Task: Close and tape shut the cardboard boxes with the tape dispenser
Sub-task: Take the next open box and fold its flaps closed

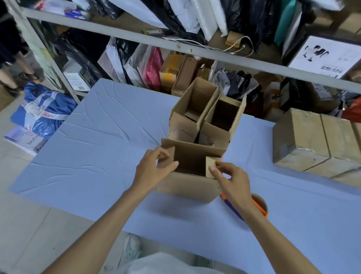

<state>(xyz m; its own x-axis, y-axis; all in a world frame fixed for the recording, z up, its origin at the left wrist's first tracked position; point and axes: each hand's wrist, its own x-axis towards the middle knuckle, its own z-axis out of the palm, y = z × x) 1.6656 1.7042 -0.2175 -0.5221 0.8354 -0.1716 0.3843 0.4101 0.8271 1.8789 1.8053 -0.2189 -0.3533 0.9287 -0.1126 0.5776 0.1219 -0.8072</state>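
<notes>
Near box (187, 185): upright on the table (101, 143), near its middle, top open. Far flap standing up, 2 side flaps tilted inward over the dark interior.

Left hand (151, 171): at the box's left top edge, thumb and fingers pinching the left side flap (167, 155), other fingers curled behind it.

Right hand (234, 182): at the box's right top edge, thumb and forefinger pinching the right side flap (212, 164), remaining fingers bent and close together.

Just behind, touching or nearly touching the near box's far flap: 2 more open boxes side by side, left open box (189, 118) and right open box (221, 127), flaps standing up, walls pressed against each other.

Tape dispenser (256, 204): lying on the table just right of the near box, orange and blue, with a brown roll, partly hidden under the right wrist.

Far right on the table: a row of 3 shut boxes (326, 144) set tight together, tops glossy with tape, well apart from the open ones.

Table covered in a wrinkled pale blue cloth.

Beyond the table: a metal shelf (182, 45) crammed with plastic mailers, bags and cardboard. Left, on the floor: a blue sack (43, 111) wrapped with tape.
</notes>
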